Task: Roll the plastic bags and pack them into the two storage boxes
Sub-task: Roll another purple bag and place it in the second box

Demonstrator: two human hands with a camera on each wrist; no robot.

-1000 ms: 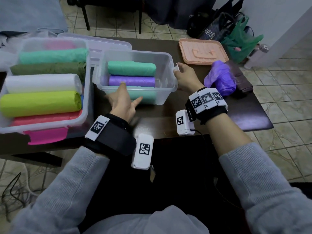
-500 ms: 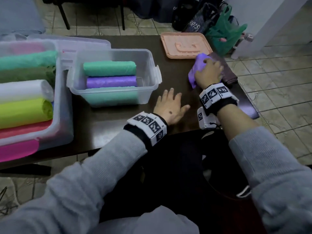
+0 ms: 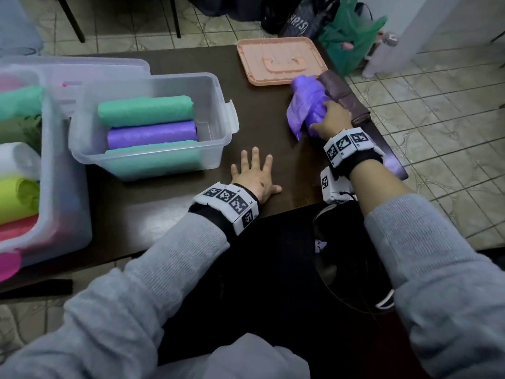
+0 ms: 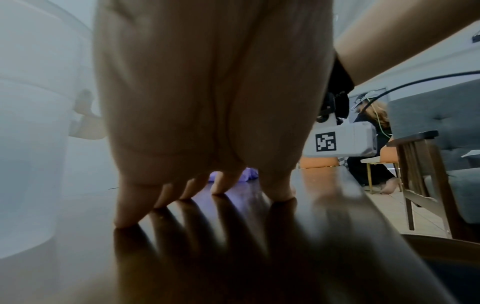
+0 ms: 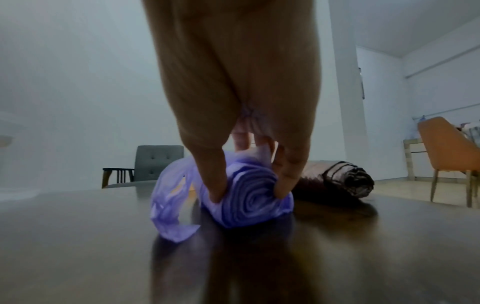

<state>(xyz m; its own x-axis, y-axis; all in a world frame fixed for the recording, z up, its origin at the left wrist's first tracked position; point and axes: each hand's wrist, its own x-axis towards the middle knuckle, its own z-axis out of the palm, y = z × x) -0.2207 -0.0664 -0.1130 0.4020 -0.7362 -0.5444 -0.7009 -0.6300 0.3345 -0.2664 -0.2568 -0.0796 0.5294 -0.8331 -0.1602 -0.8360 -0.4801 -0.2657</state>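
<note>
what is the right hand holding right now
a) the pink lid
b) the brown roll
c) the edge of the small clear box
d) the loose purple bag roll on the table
d: the right hand grips the purple bag roll on the table, thumb and fingers curled round it, while the brown roll lies untouched beside it.

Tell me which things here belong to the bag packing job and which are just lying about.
Job:
purple bag, gripped by the right hand
brown bag
small box with three rolls
big box of rolls
left hand, flat on the table

Lying about:
pink tray
green bag on the floor
</note>
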